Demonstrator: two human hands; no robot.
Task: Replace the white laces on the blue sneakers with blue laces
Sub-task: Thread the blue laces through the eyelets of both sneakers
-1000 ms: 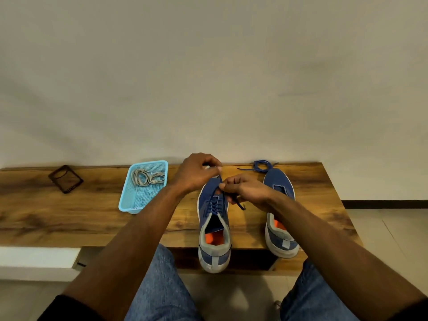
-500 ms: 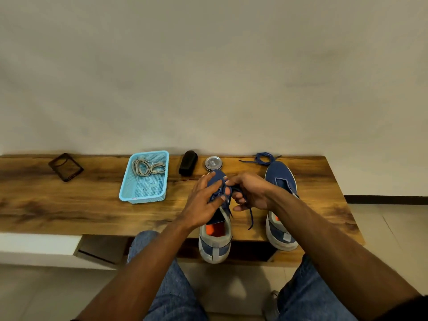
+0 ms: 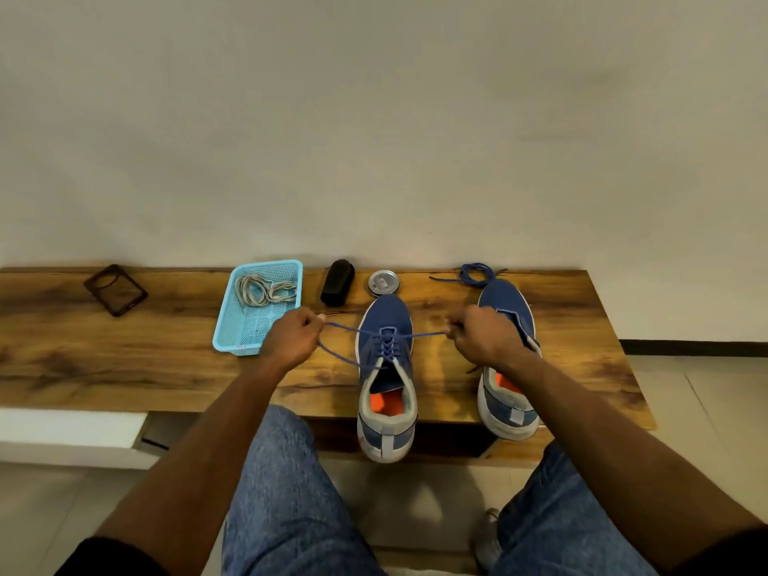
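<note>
Setting: plain pale wall behind a dark-grained wooden bench [image 3: 124, 359], with someone in jeans seated before it.
Left hand [image 3: 291, 336]: fingers curled tight, pinching one end of the blue lace [image 3: 419, 335] and drawing it out to the left of the laced sneaker.
Right hand [image 3: 482, 336]: likewise curled, pinching the other end of that lace, pulled out to the right of the laced sneaker; the cord runs taut between both fists.
Laced sneaker [image 3: 386, 367]: blue, toe towards the wall, heel overhanging the bench's near edge; the lace criss-crosses its lower eyelets, the upper ones look unthreaded, and an orange insole shows inside.
Second sneaker [image 3: 509, 392]: just right of the laced sneaker, parallel to it, partly hidden by the right wrist; no lacing can be made out on it.
Spare blue lace [image 3: 473, 274]: loosely bunched on the bench beyond the second sneaker's toe, far right of the laced sneaker.
Tin [image 3: 385, 283]: small, round, silver-lidded, just beyond the laced sneaker's toe.
Black object [image 3: 337, 281]: beside the tin, further left; what it is I cannot tell.
Basket [image 3: 237, 326]: light blue mesh, left of the laced sneaker, touching nothing but the bench.
White laces [image 3: 266, 289]: tangled in the basket's far end.
Dark case [image 3: 115, 289]: flat, well left of the basket.
</note>
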